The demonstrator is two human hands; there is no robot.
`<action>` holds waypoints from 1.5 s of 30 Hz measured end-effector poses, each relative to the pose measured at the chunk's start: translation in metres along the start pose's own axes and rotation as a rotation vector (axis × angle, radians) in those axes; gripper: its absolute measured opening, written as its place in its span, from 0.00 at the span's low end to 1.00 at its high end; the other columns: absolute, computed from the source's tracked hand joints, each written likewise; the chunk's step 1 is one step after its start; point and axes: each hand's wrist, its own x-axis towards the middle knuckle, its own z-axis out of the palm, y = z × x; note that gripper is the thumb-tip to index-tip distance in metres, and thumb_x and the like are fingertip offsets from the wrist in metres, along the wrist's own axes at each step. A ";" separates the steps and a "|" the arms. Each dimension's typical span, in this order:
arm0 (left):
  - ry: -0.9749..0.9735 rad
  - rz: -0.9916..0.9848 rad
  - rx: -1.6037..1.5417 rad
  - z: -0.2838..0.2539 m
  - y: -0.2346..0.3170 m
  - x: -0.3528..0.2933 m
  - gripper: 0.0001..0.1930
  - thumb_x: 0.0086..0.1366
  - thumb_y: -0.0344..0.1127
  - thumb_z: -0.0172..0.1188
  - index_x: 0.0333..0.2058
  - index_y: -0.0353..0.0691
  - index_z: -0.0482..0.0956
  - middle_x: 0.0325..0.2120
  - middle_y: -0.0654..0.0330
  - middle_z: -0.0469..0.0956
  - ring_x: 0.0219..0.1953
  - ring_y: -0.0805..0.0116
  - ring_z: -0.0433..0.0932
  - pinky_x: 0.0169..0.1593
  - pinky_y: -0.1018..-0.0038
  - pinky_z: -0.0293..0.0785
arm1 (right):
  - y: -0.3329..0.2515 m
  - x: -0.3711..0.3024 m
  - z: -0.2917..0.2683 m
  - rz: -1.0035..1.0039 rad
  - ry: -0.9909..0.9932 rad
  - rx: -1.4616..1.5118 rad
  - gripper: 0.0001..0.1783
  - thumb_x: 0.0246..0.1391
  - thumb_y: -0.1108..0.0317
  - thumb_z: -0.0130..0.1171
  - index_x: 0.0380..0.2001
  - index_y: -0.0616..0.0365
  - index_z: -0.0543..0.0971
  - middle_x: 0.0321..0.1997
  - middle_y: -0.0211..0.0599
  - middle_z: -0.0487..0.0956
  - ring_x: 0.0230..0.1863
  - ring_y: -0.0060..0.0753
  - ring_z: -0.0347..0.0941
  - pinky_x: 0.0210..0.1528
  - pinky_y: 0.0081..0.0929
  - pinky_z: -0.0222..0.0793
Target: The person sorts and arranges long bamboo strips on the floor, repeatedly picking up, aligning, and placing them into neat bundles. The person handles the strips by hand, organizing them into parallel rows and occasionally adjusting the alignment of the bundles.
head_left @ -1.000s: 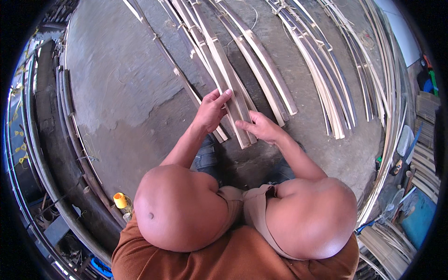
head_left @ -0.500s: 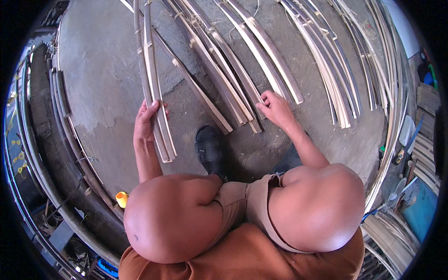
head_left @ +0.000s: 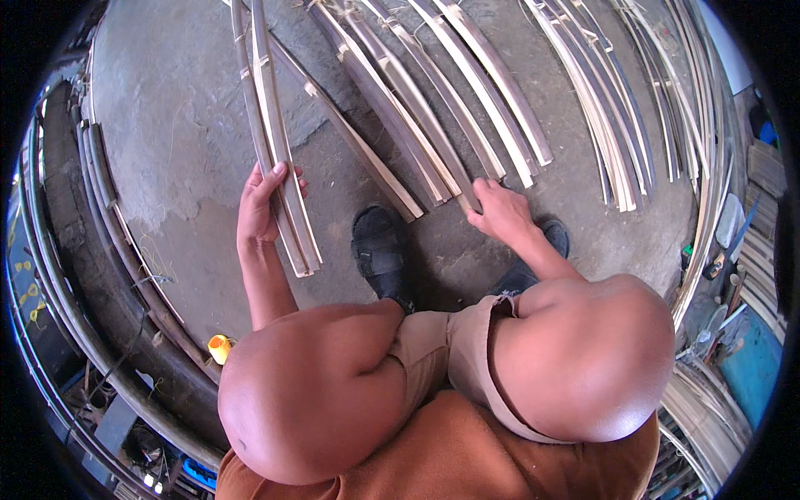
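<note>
My left hand (head_left: pixel 257 212) is closed around two long split bamboo strips (head_left: pixel 289 212), thumb on top. They slope up and away, with their cut ends below my fingers. My right hand (head_left: pixel 505 215) is closed at the near end of another bamboo strip (head_left: pixel 433 146) in the middle group. Its fingertips press on that strip's end, and the palm side is hidden. Left of it lie more strips (head_left: pixel 383 125) side by side. A single strip (head_left: pixel 358 146) rests slanted between the two hands.
Several strips in bunches (head_left: pixel 596 125) spread over the concrete floor (head_left: pixel 175 125) to the right. Long poles (head_left: pixel 104 192) line the left side, near a yellow cup-like object (head_left: pixel 219 348). My shoes (head_left: pixel 379 246) stand below the strips. A blue panel (head_left: pixel 754 371) shows at right.
My right hand has shifted slightly and now grips a strip's end in the middle group. A neighbouring strip lies farther right. My left hand still holds its two strips.
</note>
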 end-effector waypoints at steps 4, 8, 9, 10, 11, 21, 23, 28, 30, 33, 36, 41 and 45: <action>0.031 0.012 0.011 0.000 0.005 -0.005 0.14 0.66 0.37 0.61 0.45 0.38 0.70 0.33 0.56 0.79 0.30 0.68 0.81 0.35 0.72 0.82 | 0.013 -0.008 -0.010 0.095 0.106 0.039 0.20 0.54 0.58 0.65 0.42 0.57 0.71 0.36 0.46 0.79 0.40 0.53 0.78 0.40 0.46 0.74; 0.040 0.028 0.009 -0.003 0.013 -0.010 0.14 0.66 0.36 0.61 0.46 0.38 0.71 0.32 0.55 0.79 0.30 0.68 0.81 0.34 0.72 0.82 | -0.007 0.002 -0.030 0.018 0.106 0.246 0.22 0.55 0.55 0.63 0.45 0.56 0.70 0.37 0.46 0.80 0.38 0.53 0.79 0.39 0.47 0.74; 0.033 0.032 0.010 -0.002 0.016 -0.010 0.14 0.66 0.34 0.61 0.47 0.38 0.70 0.31 0.55 0.80 0.30 0.67 0.82 0.34 0.71 0.82 | -0.014 0.009 -0.033 -0.018 0.071 0.234 0.22 0.56 0.54 0.62 0.46 0.55 0.70 0.37 0.47 0.80 0.39 0.52 0.80 0.40 0.47 0.75; 0.065 0.041 0.012 -0.004 0.017 -0.011 0.15 0.65 0.35 0.61 0.47 0.37 0.71 0.31 0.55 0.80 0.28 0.68 0.82 0.33 0.72 0.82 | -0.019 0.016 -0.035 -0.055 0.036 0.222 0.22 0.57 0.54 0.61 0.47 0.55 0.69 0.38 0.47 0.80 0.40 0.52 0.80 0.41 0.47 0.76; 0.074 0.052 0.018 -0.005 0.021 -0.014 0.15 0.65 0.35 0.62 0.47 0.37 0.71 0.31 0.55 0.80 0.28 0.68 0.82 0.33 0.73 0.82 | -0.022 0.022 -0.029 -0.103 0.072 0.170 0.23 0.57 0.54 0.61 0.48 0.55 0.68 0.38 0.48 0.80 0.40 0.53 0.80 0.41 0.48 0.76; 0.168 0.109 0.097 -0.023 0.060 -0.042 0.15 0.65 0.38 0.62 0.45 0.37 0.73 0.30 0.57 0.79 0.26 0.72 0.81 0.32 0.76 0.81 | -0.044 0.031 0.005 -0.329 0.261 0.137 0.20 0.59 0.60 0.57 0.51 0.54 0.67 0.36 0.47 0.80 0.35 0.54 0.81 0.34 0.47 0.78; 0.164 0.100 0.093 -0.015 0.056 -0.039 0.15 0.65 0.37 0.62 0.46 0.37 0.72 0.30 0.56 0.80 0.26 0.71 0.81 0.32 0.75 0.81 | -0.052 0.033 0.025 -0.398 0.216 0.087 0.15 0.60 0.60 0.57 0.44 0.57 0.70 0.33 0.46 0.80 0.33 0.52 0.81 0.31 0.46 0.77; 0.115 0.065 0.080 -0.007 0.047 -0.027 0.16 0.65 0.35 0.62 0.47 0.37 0.71 0.30 0.56 0.80 0.27 0.70 0.81 0.32 0.73 0.81 | -0.062 0.039 0.042 -0.309 0.086 0.084 0.16 0.56 0.59 0.61 0.38 0.59 0.71 0.33 0.47 0.79 0.34 0.54 0.80 0.34 0.45 0.77; 0.110 0.059 0.075 -0.006 0.046 -0.029 0.16 0.65 0.36 0.62 0.47 0.36 0.70 0.30 0.56 0.80 0.28 0.69 0.81 0.33 0.72 0.81 | -0.066 0.036 0.034 -0.270 0.064 0.211 0.16 0.53 0.60 0.61 0.37 0.60 0.70 0.36 0.47 0.77 0.36 0.52 0.79 0.36 0.43 0.76; 0.101 0.063 0.118 0.001 0.036 -0.023 0.17 0.65 0.36 0.62 0.47 0.36 0.70 0.31 0.56 0.80 0.30 0.68 0.82 0.34 0.71 0.81 | -0.057 0.030 0.021 -0.283 0.030 0.523 0.15 0.52 0.64 0.60 0.36 0.60 0.69 0.38 0.45 0.73 0.38 0.45 0.76 0.39 0.38 0.75; 0.071 0.027 0.126 0.014 0.021 -0.010 0.18 0.66 0.38 0.62 0.49 0.36 0.69 0.33 0.55 0.80 0.30 0.69 0.82 0.36 0.72 0.80 | -0.045 0.033 0.016 -0.318 -0.049 0.834 0.11 0.53 0.68 0.56 0.37 0.60 0.69 0.38 0.36 0.68 0.36 0.28 0.70 0.41 0.29 0.73; -0.002 0.012 0.087 0.023 0.011 -0.001 0.16 0.68 0.38 0.60 0.49 0.37 0.69 0.34 0.54 0.81 0.31 0.69 0.82 0.35 0.73 0.81 | -0.066 0.029 0.019 0.035 -0.390 1.728 0.05 0.64 0.67 0.50 0.39 0.56 0.69 0.37 0.29 0.69 0.37 0.20 0.69 0.36 0.27 0.79; 0.007 -0.005 0.082 0.023 0.019 -0.007 0.18 0.69 0.38 0.58 0.52 0.35 0.70 0.35 0.55 0.81 0.31 0.70 0.82 0.35 0.75 0.81 | -0.064 0.040 0.007 0.016 -0.305 1.333 0.17 0.64 0.57 0.57 0.48 0.58 0.71 0.38 0.32 0.74 0.40 0.21 0.72 0.34 0.30 0.77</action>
